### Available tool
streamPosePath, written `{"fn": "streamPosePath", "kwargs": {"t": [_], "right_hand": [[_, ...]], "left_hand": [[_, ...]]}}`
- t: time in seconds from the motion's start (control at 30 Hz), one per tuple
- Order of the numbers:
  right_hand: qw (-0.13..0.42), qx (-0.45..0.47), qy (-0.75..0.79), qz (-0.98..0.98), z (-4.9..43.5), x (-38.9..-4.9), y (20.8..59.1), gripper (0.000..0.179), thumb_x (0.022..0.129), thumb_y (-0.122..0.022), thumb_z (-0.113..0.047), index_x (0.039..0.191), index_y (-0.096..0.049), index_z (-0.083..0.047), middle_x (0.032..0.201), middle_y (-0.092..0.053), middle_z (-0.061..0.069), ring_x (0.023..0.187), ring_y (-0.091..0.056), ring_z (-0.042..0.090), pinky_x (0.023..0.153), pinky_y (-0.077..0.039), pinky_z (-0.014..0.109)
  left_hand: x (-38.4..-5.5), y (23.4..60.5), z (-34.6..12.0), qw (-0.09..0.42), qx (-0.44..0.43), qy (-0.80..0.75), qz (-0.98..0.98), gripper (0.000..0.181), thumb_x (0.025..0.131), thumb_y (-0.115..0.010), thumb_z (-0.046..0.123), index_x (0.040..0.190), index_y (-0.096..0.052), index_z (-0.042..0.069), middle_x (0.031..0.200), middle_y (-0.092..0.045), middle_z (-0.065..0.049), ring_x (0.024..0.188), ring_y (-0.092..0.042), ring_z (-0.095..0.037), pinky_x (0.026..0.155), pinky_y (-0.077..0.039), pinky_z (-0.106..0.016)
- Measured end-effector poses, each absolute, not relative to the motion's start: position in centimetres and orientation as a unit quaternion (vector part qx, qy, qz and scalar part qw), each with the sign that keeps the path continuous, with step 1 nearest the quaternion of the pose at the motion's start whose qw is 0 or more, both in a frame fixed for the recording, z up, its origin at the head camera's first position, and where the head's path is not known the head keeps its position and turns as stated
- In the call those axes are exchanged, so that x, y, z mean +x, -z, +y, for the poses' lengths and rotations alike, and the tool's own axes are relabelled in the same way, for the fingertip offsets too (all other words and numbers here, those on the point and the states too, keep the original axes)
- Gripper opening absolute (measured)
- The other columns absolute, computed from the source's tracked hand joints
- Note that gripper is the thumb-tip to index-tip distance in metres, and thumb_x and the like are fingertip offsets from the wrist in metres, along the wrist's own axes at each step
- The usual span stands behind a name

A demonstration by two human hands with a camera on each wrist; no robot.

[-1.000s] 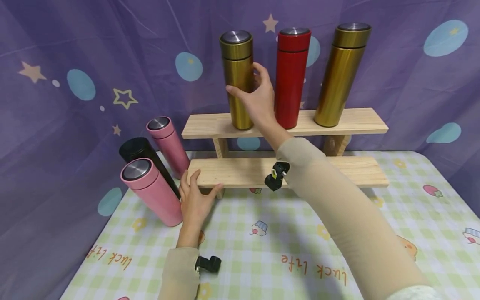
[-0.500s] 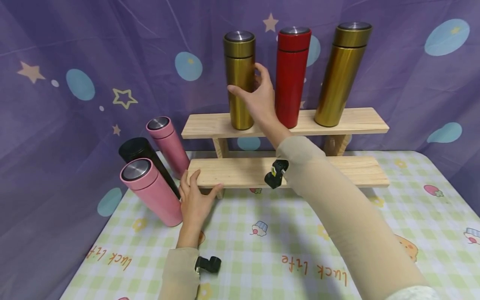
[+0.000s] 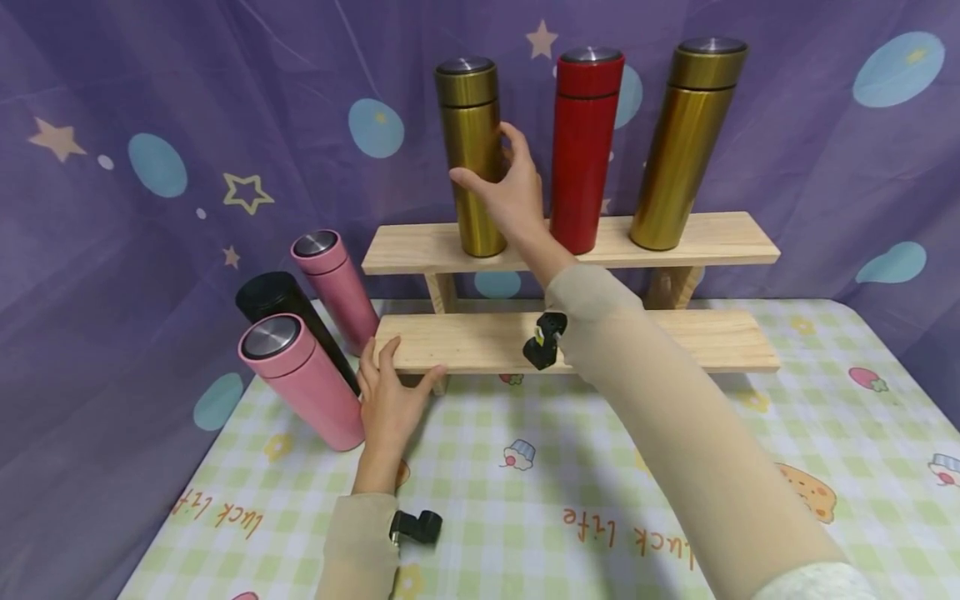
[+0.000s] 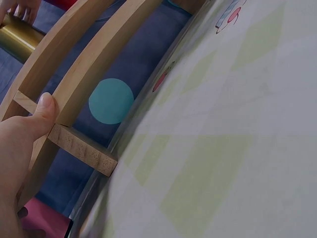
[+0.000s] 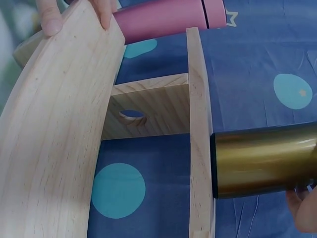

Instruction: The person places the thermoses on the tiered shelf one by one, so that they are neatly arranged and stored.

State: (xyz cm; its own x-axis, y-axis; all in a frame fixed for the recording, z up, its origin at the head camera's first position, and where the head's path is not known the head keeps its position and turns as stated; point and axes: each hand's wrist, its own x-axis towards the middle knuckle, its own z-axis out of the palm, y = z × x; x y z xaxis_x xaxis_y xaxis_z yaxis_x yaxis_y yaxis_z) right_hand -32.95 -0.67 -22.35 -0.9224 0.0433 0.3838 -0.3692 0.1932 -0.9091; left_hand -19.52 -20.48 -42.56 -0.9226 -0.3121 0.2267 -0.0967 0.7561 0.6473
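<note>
Gripping left gold bottle [image 3: 474, 133] with right hand [image 3: 513, 192], thumb left, fingers right. Standing on upper shelf [image 3: 412, 247], long axis near upright, left of red bottle [image 3: 587, 150]. Well above and beyond left hand [image 3: 392, 408], clasping lower shelf [image 3: 472, 343] at left end.

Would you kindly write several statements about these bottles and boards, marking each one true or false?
1. The right grip holds a gold bottle. True.
2. The left grip touches the lower board. True.
3. The grips touch each other. False: they are apart.
4. A red bottle stands on the upper board. True.
5. The upper board's rightmost bottle is pink. False: a second gold bottle stands there.
6. Every bottle left of the boards is pink. False: a black bottle stands there too.
</note>
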Motion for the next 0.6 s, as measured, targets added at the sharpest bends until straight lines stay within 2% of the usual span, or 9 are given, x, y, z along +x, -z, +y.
{"fn": "streamPosePath", "kwargs": {"t": [0.2,0.43,0.6], "right_hand": [[0.163,0.108,-0.621,-0.759,-0.7,-33.0,22.3,0.086,0.082,-0.082,-0.035,0.152,-0.033,-0.022,0.148,-0.047,0.0,0.132,-0.045,0.008,0.105,-0.037,0.025],[0.132,0.13,-0.634,-0.751,-0.1,-32.5,22.2,0.086,0.087,-0.077,-0.033,0.156,-0.027,-0.022,0.154,-0.039,0.0,0.136,-0.04,0.008,0.109,-0.033,0.026],[0.114,0.139,-0.662,-0.728,1.1,-31.6,22.8,0.085,0.088,-0.077,-0.031,0.157,-0.027,-0.02,0.154,-0.039,0.003,0.136,-0.041,0.009,0.109,-0.036,0.03]], "left_hand": [[-19.6,42.4,-20.5,0.168,0.106,0.331,-0.923,0.094,0.078,-0.066,0.073,0.152,-0.034,0.025,0.163,-0.009,-0.009,0.148,-0.013,-0.033,0.096,-0.035,-0.069],[-19.6,42.5,-20.4,0.168,0.108,0.329,-0.923,0.094,0.078,-0.067,0.072,0.152,-0.034,0.025,0.163,-0.009,-0.009,0.147,-0.013,-0.033,0.096,-0.034,-0.069],[-19.5,42.5,-20.3,0.169,0.109,0.329,-0.923,0.094,0.077,-0.067,0.072,0.152,-0.035,0.025,0.162,-0.01,-0.009,0.147,-0.013,-0.033,0.097,-0.034,-0.069]]}}
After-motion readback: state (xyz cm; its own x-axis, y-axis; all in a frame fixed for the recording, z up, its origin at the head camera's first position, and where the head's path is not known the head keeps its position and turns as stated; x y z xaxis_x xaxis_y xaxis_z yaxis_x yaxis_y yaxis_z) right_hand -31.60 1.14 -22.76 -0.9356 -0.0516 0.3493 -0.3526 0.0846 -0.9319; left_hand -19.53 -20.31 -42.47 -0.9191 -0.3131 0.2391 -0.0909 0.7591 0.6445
